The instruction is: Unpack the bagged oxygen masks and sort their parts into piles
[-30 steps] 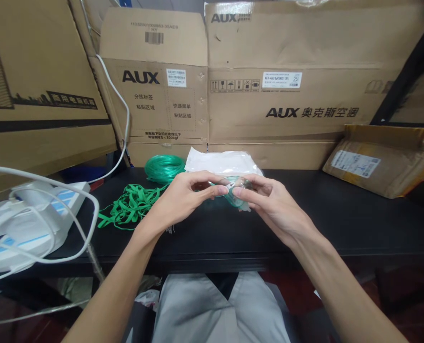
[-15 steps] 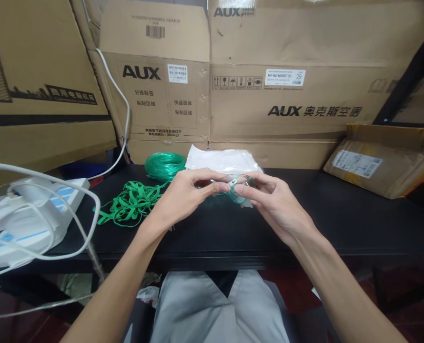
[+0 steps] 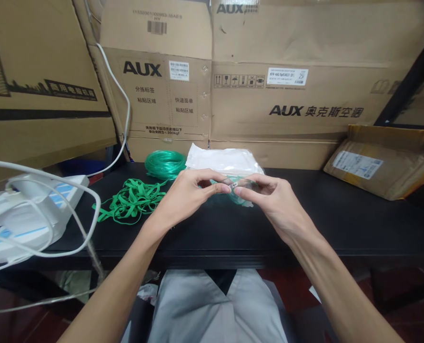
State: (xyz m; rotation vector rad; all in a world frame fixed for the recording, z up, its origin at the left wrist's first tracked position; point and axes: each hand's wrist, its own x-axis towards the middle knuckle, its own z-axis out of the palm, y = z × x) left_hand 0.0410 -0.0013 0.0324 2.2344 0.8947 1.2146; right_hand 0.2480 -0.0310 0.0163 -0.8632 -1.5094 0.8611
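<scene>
A black tabletop (image 3: 322,209) spans the middle of the frame, its front edge running just above a person's grey trousers (image 3: 215,305) at bottom centre. Its surface stretches right from the hands to a brown, taped cardboard parcel (image 3: 387,164), which sits at an angle at the right of the frame. At centre, a translucent green-tinted plastic piece (image 3: 239,199) is pinched between the person's left hand (image 3: 185,195) and right hand (image 3: 274,195), over the tabletop. Each hand is nearly closed at thumb and fingertips, the thumbs almost meeting on a small whitish part (image 3: 234,185) of the piece.

Just behind the hands lies a flat white package (image 3: 222,161), blocking the way to the rear; beside it at left sits a round coil of glossy green tubing (image 3: 165,164). A tangled heap of flat green straps (image 3: 131,202) lies close by the left hand and wrist. At far left, a white power strip (image 3: 69,190) and a looping white cable (image 3: 128,105) crowd that side. Printed brown cardboard panels (image 3: 305,38) wall off the back, with a large brown carton (image 3: 44,47) at upper left.

The visible part of the plastic piece runs roughly left to right, its uneven lower edge towards the viewer; fingers cover its ends, so its full long axis and facing cannot be told.
</scene>
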